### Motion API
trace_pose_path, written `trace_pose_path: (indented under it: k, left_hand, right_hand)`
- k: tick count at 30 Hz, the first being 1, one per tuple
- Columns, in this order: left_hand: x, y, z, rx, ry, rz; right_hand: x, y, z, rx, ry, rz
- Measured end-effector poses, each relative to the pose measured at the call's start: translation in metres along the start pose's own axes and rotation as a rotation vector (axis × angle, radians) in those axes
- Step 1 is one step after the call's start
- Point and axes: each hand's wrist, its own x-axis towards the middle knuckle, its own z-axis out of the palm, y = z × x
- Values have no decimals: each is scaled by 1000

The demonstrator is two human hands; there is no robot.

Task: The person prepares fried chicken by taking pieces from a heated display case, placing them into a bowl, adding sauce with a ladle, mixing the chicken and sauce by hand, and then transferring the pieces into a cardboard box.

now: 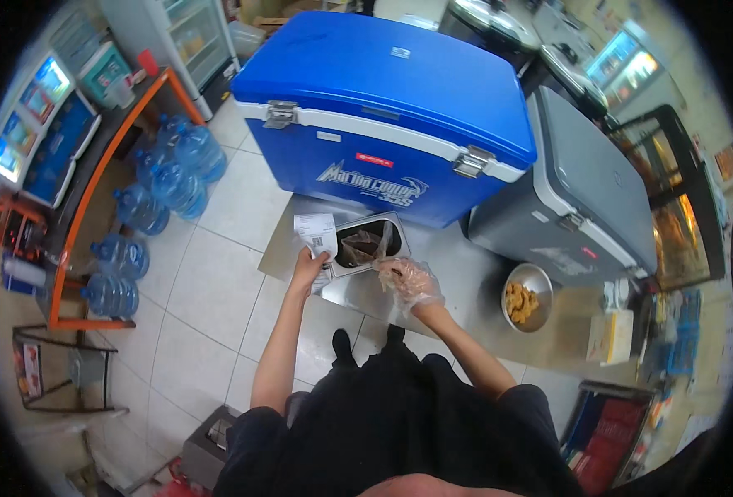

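Observation:
My left hand (pixel 309 268) grips a printed paper slip (pixel 316 235) that bears writing and a printed code. The slip overlaps the left rim of a rectangular metal food pan (pixel 405 231) on the steel counter. Inside the pan, a crumpled clear plastic bag (pixel 361 246) lies against a dark interior; what the pan contains cannot be made out. A loose transparent glove covers my right hand (pixel 411 282) at the pan's near right corner. Its fingers are curled on the end of the clear plastic.
A large blue cooler (pixel 379 124) stands just behind the pan, with a grey cooler (pixel 577 205) to its right. Fried pieces fill part of a metal bowl (pixel 545 298) on the steel counter (pixel 466 304). Several water jugs (pixel 177 186) stand on the tiled floor at left.

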Motion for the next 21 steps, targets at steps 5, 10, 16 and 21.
trace_pose_path:
  k: [5,10,16,21]
  left_hand:
    - [-25,-12,45,8,-172,-145]
    - [-44,-47,109,-213,-298,-237]
    - [-59,-28,139,-174,-546,-361]
    - [-70,43,124,-379,-760,-292]
  right_hand:
    - [-43,6,1,-312,326,185]
    - [-86,45,-3,568,707,508]
    - [-124,42,-34,-49,901,673]
    - [-131,44,-62,-391,634,335]
